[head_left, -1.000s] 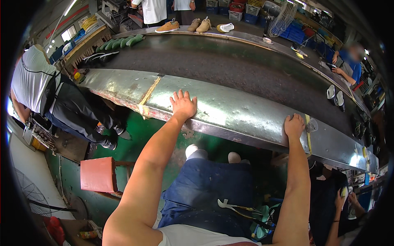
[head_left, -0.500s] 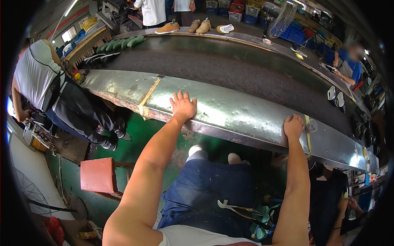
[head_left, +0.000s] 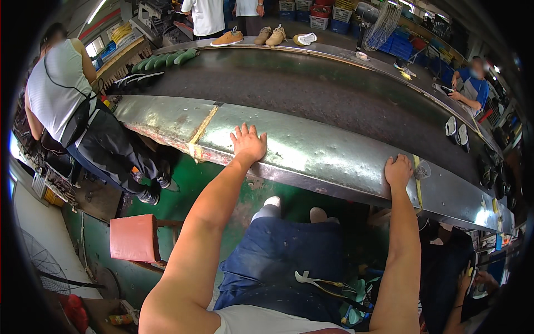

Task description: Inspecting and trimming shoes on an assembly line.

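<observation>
My left hand (head_left: pixel 250 144) lies flat on the dented metal ledge (head_left: pixel 328 147), fingers spread, just right of a worn yellow tape strip (head_left: pixel 204 123). Farther right, my right hand (head_left: pixel 398 171) rests on the same ledge with its fingers loosely bent and slightly apart. Neither hand holds anything. Close to the right hand are a second yellow strip (head_left: pixel 417 181) and a small clear cup (head_left: pixel 424 169). Beyond the ledge runs a dark conveyor belt (head_left: pixel 289 92). A pair of pincers (head_left: pixel 311 279) shows at my lap, over dark blue clothing.
Green shoe pieces (head_left: pixel 167 59) and dark ones (head_left: pixel 136 81) lie on the belt at left; white-and-dark shoes (head_left: pixel 456 131) at right. Tan shoes (head_left: pixel 271 36) line the far edge. Co-workers stand left (head_left: pixel 67 94) and sit far right (head_left: pixel 471 89). A red-topped stool (head_left: pixel 133 237) stands behind left.
My hands keep their places on the ledge. The co-worker at left has risen more upright and shifted right. The seated person at far right has lifted and leaned back slightly.
</observation>
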Demonstrator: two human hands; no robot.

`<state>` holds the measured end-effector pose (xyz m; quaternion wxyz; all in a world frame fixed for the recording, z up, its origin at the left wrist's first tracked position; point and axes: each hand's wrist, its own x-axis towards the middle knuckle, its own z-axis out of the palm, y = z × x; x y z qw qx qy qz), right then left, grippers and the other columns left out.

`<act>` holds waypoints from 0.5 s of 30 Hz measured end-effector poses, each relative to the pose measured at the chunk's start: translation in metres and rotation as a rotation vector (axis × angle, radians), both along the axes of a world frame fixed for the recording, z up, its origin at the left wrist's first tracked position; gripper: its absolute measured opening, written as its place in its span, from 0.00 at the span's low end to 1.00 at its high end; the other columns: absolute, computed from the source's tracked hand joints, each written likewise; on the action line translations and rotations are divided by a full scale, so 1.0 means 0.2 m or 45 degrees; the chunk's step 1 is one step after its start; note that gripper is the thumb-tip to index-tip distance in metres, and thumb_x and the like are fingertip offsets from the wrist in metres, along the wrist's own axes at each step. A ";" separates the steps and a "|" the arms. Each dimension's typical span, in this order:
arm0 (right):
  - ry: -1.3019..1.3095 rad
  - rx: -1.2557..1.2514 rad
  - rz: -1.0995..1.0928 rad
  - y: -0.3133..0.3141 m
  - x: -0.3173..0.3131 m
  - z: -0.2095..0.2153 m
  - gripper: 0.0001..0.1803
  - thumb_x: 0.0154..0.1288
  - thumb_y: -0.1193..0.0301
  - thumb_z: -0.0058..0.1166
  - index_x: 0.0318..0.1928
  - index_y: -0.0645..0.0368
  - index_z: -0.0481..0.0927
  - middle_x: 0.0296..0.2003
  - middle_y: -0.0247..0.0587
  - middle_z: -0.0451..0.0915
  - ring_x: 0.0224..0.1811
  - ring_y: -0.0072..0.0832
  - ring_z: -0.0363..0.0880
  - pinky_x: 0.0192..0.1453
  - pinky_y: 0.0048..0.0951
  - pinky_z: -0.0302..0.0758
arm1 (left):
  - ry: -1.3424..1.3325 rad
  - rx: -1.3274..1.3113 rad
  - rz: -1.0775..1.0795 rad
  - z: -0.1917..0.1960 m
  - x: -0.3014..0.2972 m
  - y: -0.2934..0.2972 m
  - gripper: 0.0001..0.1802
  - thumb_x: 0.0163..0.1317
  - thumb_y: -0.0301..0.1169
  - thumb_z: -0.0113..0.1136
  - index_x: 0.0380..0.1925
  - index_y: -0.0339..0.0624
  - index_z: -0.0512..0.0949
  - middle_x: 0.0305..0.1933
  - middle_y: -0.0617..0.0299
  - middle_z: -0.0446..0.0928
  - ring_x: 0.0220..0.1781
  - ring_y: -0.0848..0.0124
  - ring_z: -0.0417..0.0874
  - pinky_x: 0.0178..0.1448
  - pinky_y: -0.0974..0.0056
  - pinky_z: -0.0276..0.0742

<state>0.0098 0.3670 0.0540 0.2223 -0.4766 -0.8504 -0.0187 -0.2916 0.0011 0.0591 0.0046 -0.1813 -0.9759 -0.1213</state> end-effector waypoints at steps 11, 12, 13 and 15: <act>0.005 -0.007 0.002 0.00 0.00 0.00 0.25 0.67 0.58 0.51 0.56 0.63 0.78 0.61 0.49 0.75 0.68 0.45 0.68 0.71 0.51 0.61 | 0.012 0.005 -0.003 -0.01 -0.01 0.00 0.36 0.73 0.53 0.41 0.72 0.40 0.62 0.80 0.45 0.53 0.82 0.44 0.46 0.82 0.39 0.39; 0.007 -0.002 0.003 0.00 0.00 0.00 0.25 0.67 0.58 0.51 0.56 0.63 0.78 0.61 0.49 0.75 0.68 0.45 0.68 0.71 0.51 0.61 | 0.014 0.004 -0.003 -0.01 -0.01 0.00 0.36 0.73 0.53 0.41 0.72 0.40 0.63 0.80 0.45 0.53 0.82 0.44 0.47 0.82 0.39 0.39; 0.008 0.002 0.003 0.00 0.00 0.00 0.25 0.67 0.58 0.51 0.56 0.63 0.78 0.61 0.49 0.75 0.68 0.45 0.68 0.71 0.51 0.61 | 0.015 0.003 -0.003 -0.02 -0.01 0.00 0.36 0.73 0.53 0.42 0.72 0.40 0.63 0.80 0.45 0.53 0.82 0.44 0.47 0.82 0.39 0.39; 0.011 0.005 0.006 0.00 0.00 0.00 0.25 0.67 0.58 0.51 0.56 0.63 0.78 0.61 0.49 0.75 0.68 0.45 0.68 0.71 0.51 0.61 | 0.019 0.008 -0.003 -0.02 -0.01 0.00 0.36 0.72 0.53 0.42 0.72 0.40 0.63 0.80 0.45 0.53 0.82 0.44 0.47 0.82 0.39 0.39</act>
